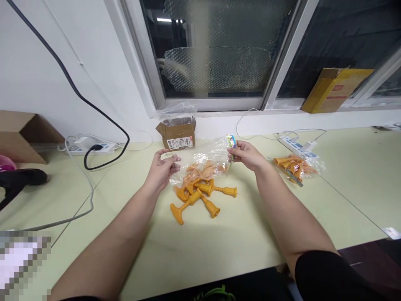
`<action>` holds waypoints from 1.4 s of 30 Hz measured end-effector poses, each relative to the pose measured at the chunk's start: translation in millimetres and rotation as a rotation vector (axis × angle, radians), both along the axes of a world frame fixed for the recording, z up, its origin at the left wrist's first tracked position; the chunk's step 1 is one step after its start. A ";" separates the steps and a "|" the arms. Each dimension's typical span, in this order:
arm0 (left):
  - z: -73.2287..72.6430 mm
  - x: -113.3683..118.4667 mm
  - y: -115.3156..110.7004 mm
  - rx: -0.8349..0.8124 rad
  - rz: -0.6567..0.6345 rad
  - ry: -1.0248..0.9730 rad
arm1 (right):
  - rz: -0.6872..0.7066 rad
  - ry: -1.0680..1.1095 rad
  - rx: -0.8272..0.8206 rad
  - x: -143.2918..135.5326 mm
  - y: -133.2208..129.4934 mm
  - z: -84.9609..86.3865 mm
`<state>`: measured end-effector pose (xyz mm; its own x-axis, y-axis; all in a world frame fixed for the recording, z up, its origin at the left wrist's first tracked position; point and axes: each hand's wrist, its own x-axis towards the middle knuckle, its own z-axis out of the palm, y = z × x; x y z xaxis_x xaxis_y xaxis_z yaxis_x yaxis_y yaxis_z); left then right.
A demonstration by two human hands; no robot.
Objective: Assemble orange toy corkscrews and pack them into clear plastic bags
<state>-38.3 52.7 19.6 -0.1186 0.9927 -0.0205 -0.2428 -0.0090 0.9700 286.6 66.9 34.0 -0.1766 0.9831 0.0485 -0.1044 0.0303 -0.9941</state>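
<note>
My right hand (246, 154) pinches the coloured header card (231, 141) of a clear plastic bag (211, 148). The bag stretches leftward from the card over the table, and orange shapes show through its lower part. At the bag's left end is my left hand (163, 167), its fingers curled and apart; no grip on the plastic can be made out. Just below the bag, several orange plastic pieces with T-shaped handles (178, 213) and flared ends lie loose in a pile. Another clear bag with orange pieces (293, 166) rests to the right of my right forearm.
A small open cardboard box (178, 136) stands against the wall behind my left hand. Power strips lie at left (106, 149) and right (294, 146), with cables. A larger carton (28, 133) is at far left, a yellow box (336, 90) on the window sill.
</note>
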 end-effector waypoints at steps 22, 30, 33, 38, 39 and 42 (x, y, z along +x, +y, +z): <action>7.1 8.5 -12.4 0.000 -0.189 0.106 | -0.025 -0.036 0.153 -25.1 -8.8 -5.2; 9.4 5.2 -12.3 -0.144 -0.295 -0.058 | 0.048 0.099 0.095 -20.6 -12.5 -2.2; 11.1 5.3 -13.6 -0.152 -0.339 -0.091 | -0.044 0.085 0.101 -22.2 -8.0 -4.7; 15.1 5.5 -17.4 -0.053 -0.314 0.040 | -0.079 0.046 0.058 -23.3 -4.8 -2.9; 16.0 4.5 -17.5 -0.035 -0.306 0.057 | -0.078 0.040 0.042 -22.4 -4.9 -1.6; 19.4 -2.6 -15.7 -0.012 -0.332 0.085 | -0.065 0.008 -0.015 -15.9 -5.5 2.8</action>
